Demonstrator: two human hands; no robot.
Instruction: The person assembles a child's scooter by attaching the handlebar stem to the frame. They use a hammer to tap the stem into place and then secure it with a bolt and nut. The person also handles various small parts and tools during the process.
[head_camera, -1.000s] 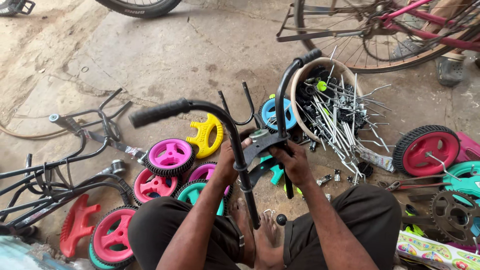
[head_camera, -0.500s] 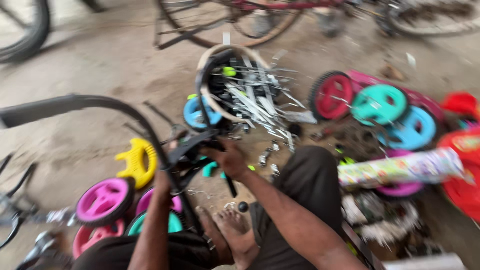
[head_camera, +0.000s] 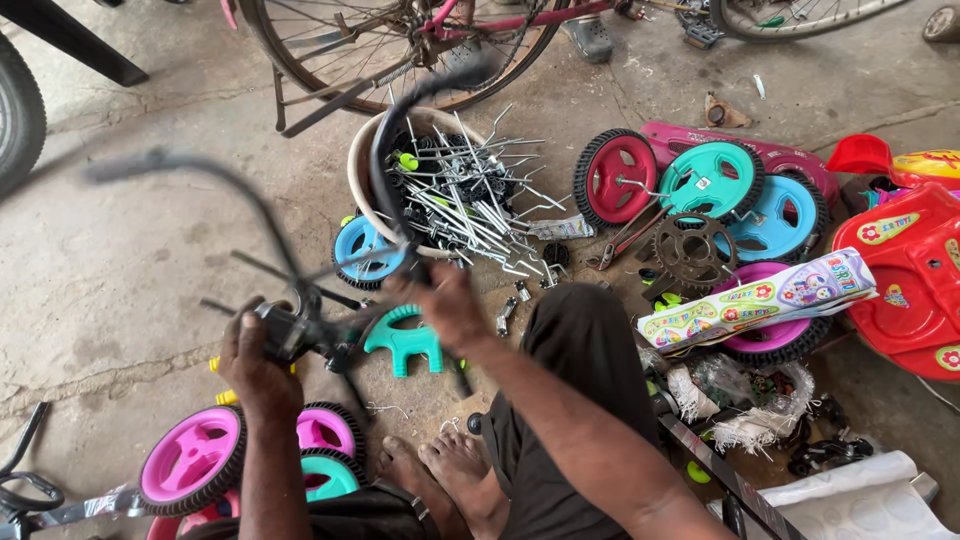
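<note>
I hold a black child's bicycle handlebar (head_camera: 255, 205) with its stem in front of me; it is blurred by motion. My left hand (head_camera: 252, 352) grips the stem clamp at the lower end. My right hand (head_camera: 447, 303) is shut on the bar's right side, below the upright grip (head_camera: 385, 150). A teal plastic bracket (head_camera: 402, 340) lies on the floor just under the bar, between my hands. My bare feet (head_camera: 440, 465) rest below it.
A round basin (head_camera: 362, 170) holds several metal rods and bolts. Pink, teal, blue and red small wheels (head_camera: 615, 175) lie around, with a chain sprocket (head_camera: 692, 250), a printed cardboard tube (head_camera: 760, 300), red plastic toy parts (head_camera: 905, 270) and a bicycle (head_camera: 420, 45) behind.
The view has swung right and down. The handlebar has turned in my hands and now blurs. Both hands keep their hold on it.
</note>
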